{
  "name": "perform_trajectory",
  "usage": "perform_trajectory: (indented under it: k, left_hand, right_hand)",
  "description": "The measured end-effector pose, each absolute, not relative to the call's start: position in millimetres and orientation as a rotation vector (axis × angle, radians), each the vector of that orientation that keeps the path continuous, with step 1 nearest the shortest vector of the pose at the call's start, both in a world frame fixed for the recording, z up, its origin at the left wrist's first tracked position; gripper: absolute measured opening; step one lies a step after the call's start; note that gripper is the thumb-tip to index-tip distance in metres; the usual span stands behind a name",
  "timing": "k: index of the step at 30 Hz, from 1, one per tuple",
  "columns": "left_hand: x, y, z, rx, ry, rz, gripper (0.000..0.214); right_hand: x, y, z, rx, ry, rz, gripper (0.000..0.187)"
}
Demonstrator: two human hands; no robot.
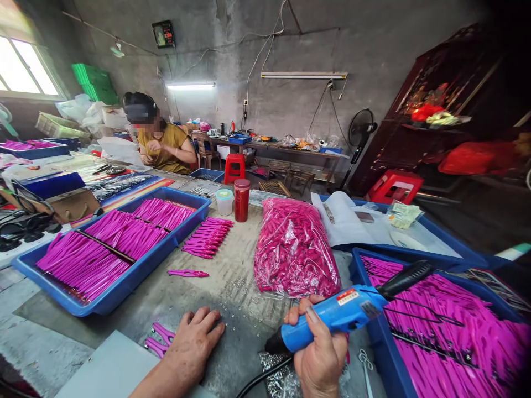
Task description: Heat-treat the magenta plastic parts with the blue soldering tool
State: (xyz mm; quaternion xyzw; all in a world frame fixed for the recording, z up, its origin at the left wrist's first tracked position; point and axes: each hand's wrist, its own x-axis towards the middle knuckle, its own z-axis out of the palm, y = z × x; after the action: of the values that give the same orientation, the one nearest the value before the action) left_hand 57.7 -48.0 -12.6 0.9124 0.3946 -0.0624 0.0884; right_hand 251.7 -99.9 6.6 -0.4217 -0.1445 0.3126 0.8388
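Observation:
My right hand [321, 345] is wrapped around a blue electric screwdriver [332, 318] with a black nose and a cord. The tool is tilted, its nose down toward the table at the lower left. My left hand [194, 340] rests palm down, fingers bent and slightly apart, fingertips at the tabletop. Tiny metal rings or nuts [238, 309] lie scattered just beyond those fingers. Beside my left wrist are two magenta two-armed pieces [160, 340], partly covered by the hand. Farther off lie a single magenta piece [188, 273] and a neat row of them [207, 237].
Blue trays, left [95, 308] and right [375, 331], hold many magenta pieces. A clear bag [294, 249] of magenta parts stands ahead. Near it are a red jar [241, 202] and a plastic tub [224, 203]. A co-worker [168, 146] sits across the table.

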Motion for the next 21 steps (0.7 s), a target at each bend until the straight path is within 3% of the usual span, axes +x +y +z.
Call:
perform_trajectory:
  k: [21]
  left_hand:
    - [54.9,-45.9,-11.1,2.712,1.205,-0.136,0.033]
  right_hand:
    - [252.0,-100.7,6.1,-0.901,-0.291,0.655,0.034]
